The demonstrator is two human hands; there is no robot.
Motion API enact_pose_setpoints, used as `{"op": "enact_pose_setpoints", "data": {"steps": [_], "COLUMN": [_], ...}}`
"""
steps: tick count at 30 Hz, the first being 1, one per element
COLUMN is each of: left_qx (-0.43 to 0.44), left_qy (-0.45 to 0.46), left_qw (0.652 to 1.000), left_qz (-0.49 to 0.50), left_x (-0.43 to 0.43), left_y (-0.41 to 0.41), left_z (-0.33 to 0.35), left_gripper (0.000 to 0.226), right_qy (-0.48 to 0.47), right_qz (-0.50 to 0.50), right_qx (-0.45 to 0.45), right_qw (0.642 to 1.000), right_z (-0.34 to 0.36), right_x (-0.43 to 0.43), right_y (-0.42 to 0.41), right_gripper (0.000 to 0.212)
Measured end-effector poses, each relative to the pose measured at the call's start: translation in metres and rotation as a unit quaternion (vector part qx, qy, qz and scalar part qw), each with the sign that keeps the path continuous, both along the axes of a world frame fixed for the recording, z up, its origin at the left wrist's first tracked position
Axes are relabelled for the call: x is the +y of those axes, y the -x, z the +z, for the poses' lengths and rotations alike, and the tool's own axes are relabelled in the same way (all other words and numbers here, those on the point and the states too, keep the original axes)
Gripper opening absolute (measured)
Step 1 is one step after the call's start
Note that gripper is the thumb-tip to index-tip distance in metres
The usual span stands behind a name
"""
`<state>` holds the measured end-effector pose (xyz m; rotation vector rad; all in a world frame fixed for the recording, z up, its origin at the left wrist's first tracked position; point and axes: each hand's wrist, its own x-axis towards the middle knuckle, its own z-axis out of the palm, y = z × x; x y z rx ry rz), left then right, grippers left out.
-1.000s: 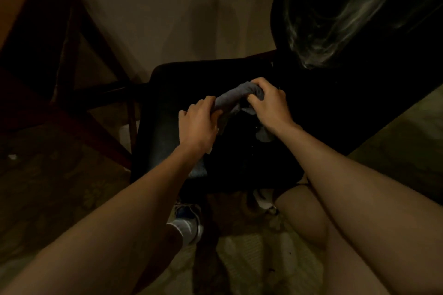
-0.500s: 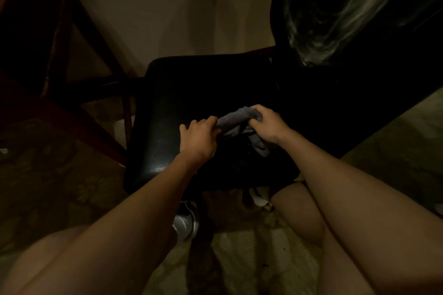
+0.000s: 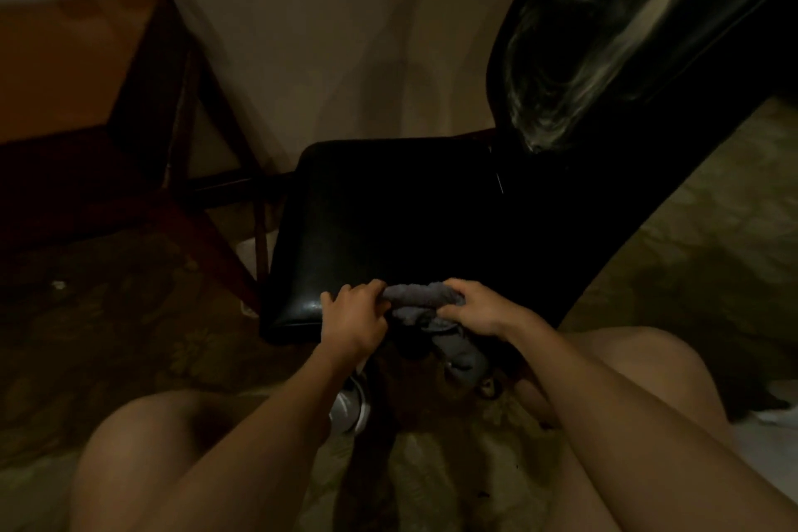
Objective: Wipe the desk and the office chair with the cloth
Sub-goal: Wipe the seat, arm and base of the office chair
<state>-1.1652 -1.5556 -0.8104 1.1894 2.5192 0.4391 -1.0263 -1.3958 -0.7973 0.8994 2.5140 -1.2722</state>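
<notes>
- I see the left hand [image 3: 352,315] curled round the left end of the cloth [image 3: 421,298], and the right hand [image 3: 475,309] gripping its right end.
- The cloth sits bunched on the near edge of the chair [image 3: 380,220] seat, with one tail hanging off.
- The desk [image 3: 64,69] stands far left.

forearms [image 3: 259,423]: bare | knees [image 3: 639,354]: bare | foot: white-grey sneaker [image 3: 349,406], low-cut
</notes>
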Motion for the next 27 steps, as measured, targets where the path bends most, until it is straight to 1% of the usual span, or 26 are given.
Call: {"op": "enact_pose_setpoints", "data": {"steps": [2,4,7,9,14,16,18,20,24,27], "left_qx": [0.004,0.008,-0.007,0.000,0.010,0.000,-0.014,-0.020,-0.009,-0.013], "left_qy": [0.029,0.038,0.009,-0.011,-0.045,-0.053,-0.037,-0.026,-0.026,-0.030], "left_qw": [1.000,0.999,1.000,1.000,0.998,0.998,0.999,0.999,0.999,0.999], "left_qz": [-0.001,0.003,0.017,0.022,0.033,0.028,0.020,0.021,0.017,0.030], "left_x": [-0.009,-0.018,-0.028,-0.031,-0.034,-0.036,-0.039,-0.044,-0.054,-0.059], "left_y": [-0.007,-0.010,-0.008,-0.004,0.015,0.019,0.020,0.021,0.021,0.016], "left_z": [0.004,0.007,0.014,0.019,0.030,0.030,0.026,0.022,0.021,0.023], "left_gripper": [0.014,0.011,0.009,0.011,0.015,0.014,0.014,0.015,0.016,0.015], "right_qy": [-0.001,0.008,0.002,-0.006,-0.043,-0.066,-0.094,-0.116,-0.096,-0.072], "right_qz": [0.010,0.009,0.000,-0.007,-0.013,0.006,0.028,0.026,0.060,0.035], "right_qx": [-0.020,-0.005,0.043,0.070,0.110,0.095,0.073,0.069,0.027,0.048], "right_qw": [1.000,1.000,0.999,0.997,0.993,0.993,0.992,0.991,0.993,0.996], "right_z": [0.004,0.006,0.008,0.010,0.019,0.019,0.014,0.011,0.015,0.016], "right_x": [-0.012,-0.020,-0.022,-0.020,-0.022,-0.026,-0.029,-0.031,-0.035,-0.040], "right_y": [-0.008,-0.011,-0.009,-0.003,0.010,0.010,0.010,0.010,0.008,0.006], "right_gripper": [0.046,0.040,0.027,0.023,0.031,0.034,0.035,0.034,0.022,0.024]}}
